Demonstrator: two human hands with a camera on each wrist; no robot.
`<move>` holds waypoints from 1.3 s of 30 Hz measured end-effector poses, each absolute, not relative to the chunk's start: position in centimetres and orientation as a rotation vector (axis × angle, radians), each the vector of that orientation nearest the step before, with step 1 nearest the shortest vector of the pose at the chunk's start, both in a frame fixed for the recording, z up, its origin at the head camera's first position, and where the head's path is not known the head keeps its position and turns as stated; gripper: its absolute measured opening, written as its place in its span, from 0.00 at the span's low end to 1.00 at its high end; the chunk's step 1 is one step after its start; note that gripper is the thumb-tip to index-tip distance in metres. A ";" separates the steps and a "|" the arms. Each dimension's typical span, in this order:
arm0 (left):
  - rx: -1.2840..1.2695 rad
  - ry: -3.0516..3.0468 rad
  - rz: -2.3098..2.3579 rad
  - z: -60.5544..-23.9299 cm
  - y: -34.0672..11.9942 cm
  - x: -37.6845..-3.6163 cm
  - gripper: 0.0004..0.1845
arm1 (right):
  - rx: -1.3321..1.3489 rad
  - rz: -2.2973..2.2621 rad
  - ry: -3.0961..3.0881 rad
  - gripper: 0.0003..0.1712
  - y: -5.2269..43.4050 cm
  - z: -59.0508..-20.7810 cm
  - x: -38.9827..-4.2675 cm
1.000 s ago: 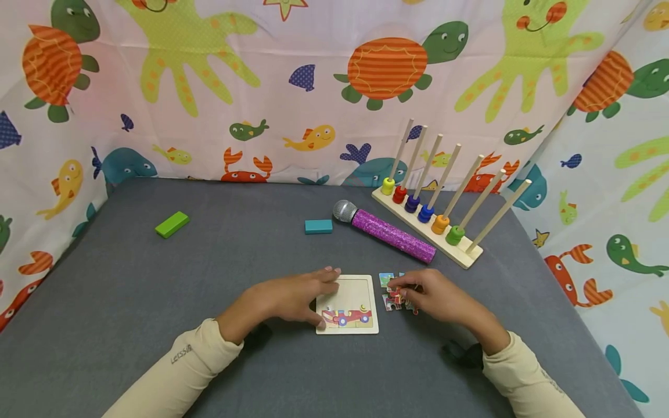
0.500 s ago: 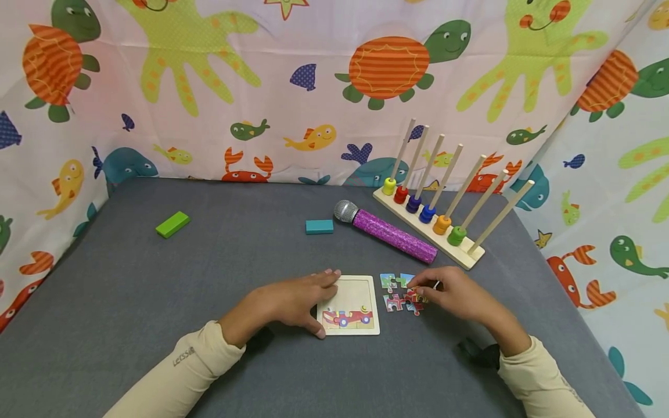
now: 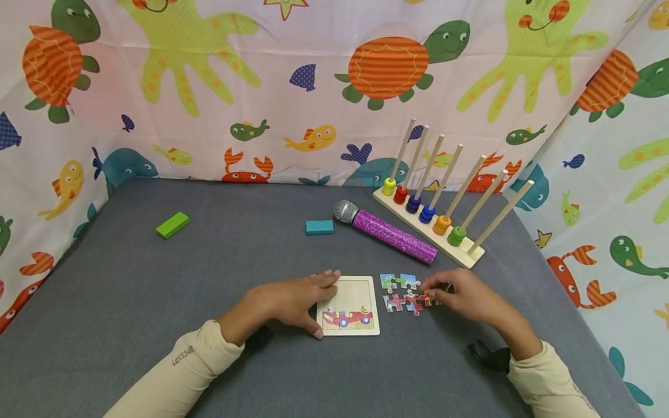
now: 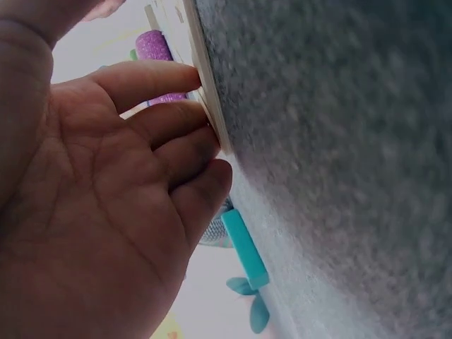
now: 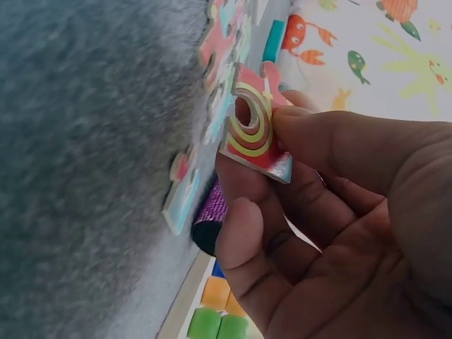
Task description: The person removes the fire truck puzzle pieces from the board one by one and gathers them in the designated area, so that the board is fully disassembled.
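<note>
A small wooden puzzle board (image 3: 356,290) lies on the grey table, with a red car picture along its lower part. My left hand (image 3: 292,302) rests against the board's left edge. Its fingers (image 4: 166,116) are nearly straight and touch the rim (image 4: 206,92), and the thumb sits at the near left corner. Several loose puzzle pieces (image 3: 399,293) lie just right of the board. My right hand (image 3: 438,294) is at the right end of that cluster. It pinches a red puzzle piece (image 5: 254,127) with green and yellow rings between thumb and fingers, tilted up off the table.
A purple glitter microphone (image 3: 389,232) lies behind the pieces. A wooden peg rack (image 3: 460,255) with coloured rings stands at the back right. A teal block (image 3: 319,227) and a green block (image 3: 172,224) sit farther back. Patterned curtains (image 3: 313,87) close in the table.
My right hand has slid rightward off the loose pieces, uncovering them, and now pinches one piece at the cluster's right end. My left hand has stayed on the board's edge.
</note>
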State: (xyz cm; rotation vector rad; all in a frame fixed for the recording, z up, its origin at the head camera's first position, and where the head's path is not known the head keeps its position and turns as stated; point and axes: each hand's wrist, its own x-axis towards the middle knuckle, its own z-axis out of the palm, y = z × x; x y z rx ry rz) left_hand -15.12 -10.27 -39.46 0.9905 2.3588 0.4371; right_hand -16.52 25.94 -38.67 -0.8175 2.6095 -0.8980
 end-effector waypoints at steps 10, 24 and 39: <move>0.971 2.349 0.450 -39.5 -10.4 -15.5 0.49 | -0.848 -0.900 2.603 0.09 26.6 -39.3 -16.5; 0.945 2.347 0.446 -39.5 -10.3 -15.3 0.50 | -0.821 -0.797 2.639 0.07 26.1 -39.7 -17.0; 0.975 2.361 0.441 -39.7 -10.2 -15.3 0.50 | -0.808 -0.785 2.650 0.06 26.3 -39.8 -16.8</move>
